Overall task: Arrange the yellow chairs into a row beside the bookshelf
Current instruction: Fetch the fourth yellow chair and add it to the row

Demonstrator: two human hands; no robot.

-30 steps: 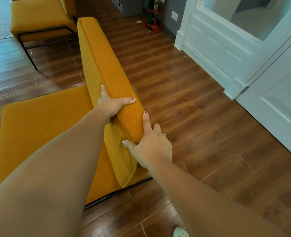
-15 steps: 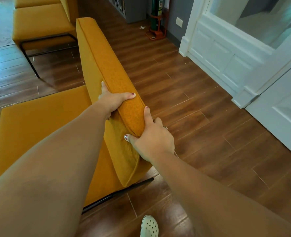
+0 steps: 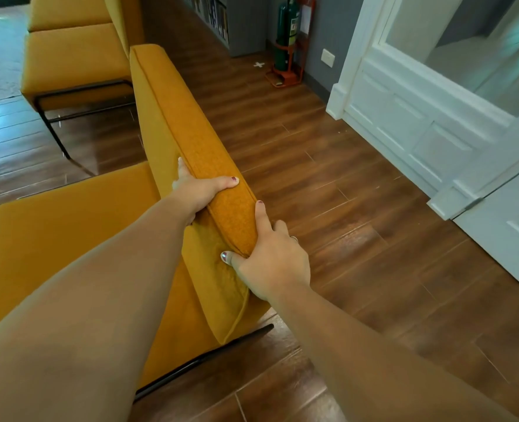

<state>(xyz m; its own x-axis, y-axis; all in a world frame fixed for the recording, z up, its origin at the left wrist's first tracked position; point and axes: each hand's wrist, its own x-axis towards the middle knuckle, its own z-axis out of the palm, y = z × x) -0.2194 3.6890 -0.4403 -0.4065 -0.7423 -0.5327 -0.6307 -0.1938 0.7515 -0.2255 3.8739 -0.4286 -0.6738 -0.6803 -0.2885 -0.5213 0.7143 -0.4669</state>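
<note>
The left grip (image 3: pixel 201 190) is holding the top of the backrest of the near yellow chair (image 3: pixel 179 117), with the thumb lying over the padded edge and the fingers going down the seat side. The right grip (image 3: pixel 270 260) is pinching the near corner of the same backrest, thumb on the end face and forefinger along the top. This chair is filling the lower left and middle of the frame. Its far end is coming near the other yellow chairs (image 3: pixel 75 56), which are standing in the upper left. The bookshelf (image 3: pixel 243 22) is showing at the top centre, beyond them.

I am judging that the main danger is coming from the hold. Both grips are sitting at one end of a soft cushion, so the chair may swing round and the padding may slip under the fingers. Then the far corner may knock the black frame (image 3: pixel 54 132) of the next chair, and the black rail (image 3: pixel 203 360) under the held chair may scrape the wooden floor (image 3: pixel 343 184).

A green fire extinguisher (image 3: pixel 287 28) in an orange stand is standing at the wall just past the bookshelf, with a white cross mark (image 3: pixel 258 64) on the floor beside it. A white panelled door (image 3: pixel 419 126) is taking the right side. The neighbouring chair is standing nearest in the way.
</note>
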